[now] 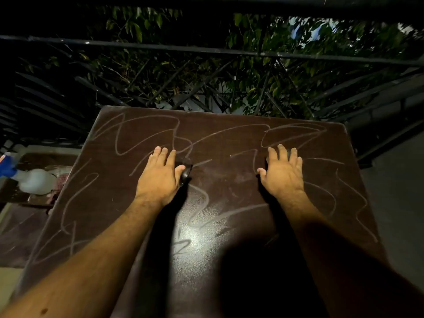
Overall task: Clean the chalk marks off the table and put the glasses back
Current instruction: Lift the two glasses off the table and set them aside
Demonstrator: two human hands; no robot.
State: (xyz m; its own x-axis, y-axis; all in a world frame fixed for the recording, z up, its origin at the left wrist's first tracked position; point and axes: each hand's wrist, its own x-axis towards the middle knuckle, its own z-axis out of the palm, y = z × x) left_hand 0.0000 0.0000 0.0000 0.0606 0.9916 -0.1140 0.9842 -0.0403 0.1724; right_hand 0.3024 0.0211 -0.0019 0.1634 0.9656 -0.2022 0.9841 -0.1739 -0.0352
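A dark brown table [229, 191] is covered with pale chalk scribbles [142, 138] from edge to edge. My left hand [160, 175] lies palm down over a dark clear glass [186, 172], which shows only beside my thumb. My right hand [283, 173] is spread palm down over a second glass [289, 153]. Only grey slivers of that glass show between the fingers and by the thumb. Both hands are near the middle of the table, about a forearm's length apart. A bright glare patch sits on the tabletop between my forearms.
A black metal railing [206, 50] with leafy branches behind it runs just past the table's far edge. To the left, lower down, stand a white plastic bottle [34, 181] with a blue cap and some clutter. Grey floor lies to the right.
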